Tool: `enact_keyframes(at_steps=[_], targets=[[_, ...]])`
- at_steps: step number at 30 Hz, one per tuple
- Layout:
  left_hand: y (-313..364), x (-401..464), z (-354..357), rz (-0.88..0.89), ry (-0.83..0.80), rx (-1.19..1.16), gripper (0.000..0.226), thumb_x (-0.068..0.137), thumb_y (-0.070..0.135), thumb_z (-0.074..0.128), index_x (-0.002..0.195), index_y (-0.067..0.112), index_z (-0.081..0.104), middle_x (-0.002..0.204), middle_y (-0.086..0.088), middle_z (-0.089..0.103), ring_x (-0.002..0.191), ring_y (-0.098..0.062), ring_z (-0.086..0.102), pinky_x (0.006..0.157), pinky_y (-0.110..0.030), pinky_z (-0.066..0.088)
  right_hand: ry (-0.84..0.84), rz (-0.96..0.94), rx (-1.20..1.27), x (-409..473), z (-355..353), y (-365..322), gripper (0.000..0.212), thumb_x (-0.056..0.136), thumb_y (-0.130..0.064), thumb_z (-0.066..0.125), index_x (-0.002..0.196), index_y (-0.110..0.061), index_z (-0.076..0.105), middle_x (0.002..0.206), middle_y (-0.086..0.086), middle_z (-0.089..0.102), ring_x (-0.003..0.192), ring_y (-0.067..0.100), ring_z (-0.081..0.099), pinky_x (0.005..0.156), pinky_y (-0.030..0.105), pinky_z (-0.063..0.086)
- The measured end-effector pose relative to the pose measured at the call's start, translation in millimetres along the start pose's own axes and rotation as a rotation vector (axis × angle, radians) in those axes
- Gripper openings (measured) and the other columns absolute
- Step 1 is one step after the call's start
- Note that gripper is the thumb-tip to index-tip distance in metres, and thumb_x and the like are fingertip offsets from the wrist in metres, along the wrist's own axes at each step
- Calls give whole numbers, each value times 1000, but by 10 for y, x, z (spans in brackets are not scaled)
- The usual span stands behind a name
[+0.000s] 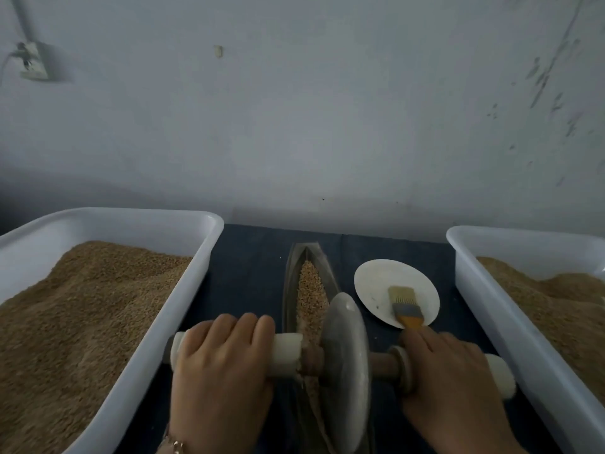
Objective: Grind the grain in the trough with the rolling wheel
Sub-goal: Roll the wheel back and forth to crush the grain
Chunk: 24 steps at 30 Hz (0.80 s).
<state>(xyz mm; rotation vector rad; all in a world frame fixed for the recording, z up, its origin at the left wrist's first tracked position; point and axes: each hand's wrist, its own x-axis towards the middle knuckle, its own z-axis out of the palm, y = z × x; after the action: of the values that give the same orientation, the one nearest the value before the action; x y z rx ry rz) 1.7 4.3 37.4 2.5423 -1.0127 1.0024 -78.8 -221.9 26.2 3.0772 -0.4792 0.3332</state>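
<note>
Blue cloth (248, 283) under trough (291, 290), wheel (343, 365) between left hand (222, 362) and right hand (448, 371), both clamped round its handles.

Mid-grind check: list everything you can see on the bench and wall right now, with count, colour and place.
trough: 1, dark grey, centre of the bench, running away from the person
grain: 1 strip, tan, lying in the trough ahead of the wheel
rolling wheel: 1, grey stone disc on a brown axle with white end grips, standing in the trough
bins: 2, white, far left and far right, both holding tan grain
plate: 1, white, right of the trough
brush: 1, orange handle, pale bristles, on the plate
cloth: 1, dark blue, covering the bench
wall socket: 1, white, upper left wall
left hand: grips the left end grip
right hand: grips the right end grip
</note>
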Motion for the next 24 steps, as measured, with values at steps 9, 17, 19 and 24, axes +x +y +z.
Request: enact_keyframes(at_steps=[9,17,19,24], targets=[[-480,632,849,-356,-326,-12,16,82,35,60,81,28,45,87,9,62,78,-12,56,64,-26,32,329,-126,-77,1148,69,-208,22,64,-14,76,72,-17,55,70,1,61,70,26,57,64,33,34],[-300,318,579,-232,-121,-15,33,50,9,83,57,13,51,52,-2,54,46,-22,50,49,-27,28,332,-118,-33,573,90,-199,27,69,-18,76,92,-18,60,88,-1,62,86,23,57,82,38,43],[-203,111,386,-175,-58,-30,36,45,7,82,55,14,49,48,0,49,41,-21,45,45,-27,32,385,-148,19,247,66,-132,45,50,-16,86,89,-18,63,85,-1,62,81,24,59,76,41,47],[-119,-183,96,-139,-146,-10,40,36,18,86,56,18,52,50,4,49,43,-22,48,42,-32,39,473,-227,-26,-31,-62,-22,53,32,-12,88,77,-18,61,72,-2,61,66,25,59,63,38,45]])
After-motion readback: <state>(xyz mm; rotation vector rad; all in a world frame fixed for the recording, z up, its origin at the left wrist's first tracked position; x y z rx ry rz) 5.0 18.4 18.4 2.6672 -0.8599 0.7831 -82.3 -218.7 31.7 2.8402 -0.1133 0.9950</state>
